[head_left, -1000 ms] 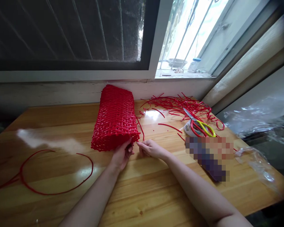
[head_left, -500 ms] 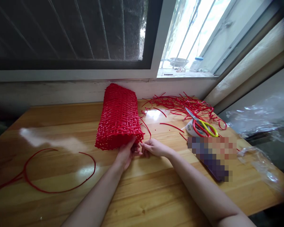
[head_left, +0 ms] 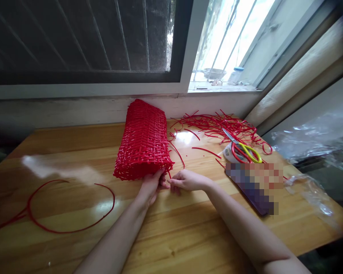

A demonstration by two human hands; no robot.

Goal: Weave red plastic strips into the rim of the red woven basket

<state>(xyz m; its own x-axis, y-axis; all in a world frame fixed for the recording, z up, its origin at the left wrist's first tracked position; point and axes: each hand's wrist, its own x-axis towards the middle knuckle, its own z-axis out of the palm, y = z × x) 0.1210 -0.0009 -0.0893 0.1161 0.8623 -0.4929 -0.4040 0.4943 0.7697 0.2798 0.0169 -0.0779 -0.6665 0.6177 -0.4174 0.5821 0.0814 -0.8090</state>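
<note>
A red woven basket [head_left: 144, 140] lies on its side on the wooden table, its mouth turned toward me. My left hand [head_left: 153, 185] is closed on the rim at the near right corner, thumb at the opening and fingers curled below. Just to the right, my right hand [head_left: 185, 180] is closed, thumb and fingers pinching the end of a red strand [head_left: 169, 174] that comes off the rim. Another loose strand [head_left: 178, 153] curves out from the basket's right side.
Red strand offcuts [head_left: 223, 125] are heaped at the back right. Scissors with red and yellow handles [head_left: 247, 152] rest on a white roll [head_left: 229, 153]. A blurred dark flat object [head_left: 251, 190] lies nearer. A looped strand [head_left: 71, 231] is at left, clear plastic [head_left: 311, 194] at right.
My right hand has drawn slightly away from the rim, and a short length of strand now shows between it and the basket. My left hand keeps its hold.
</note>
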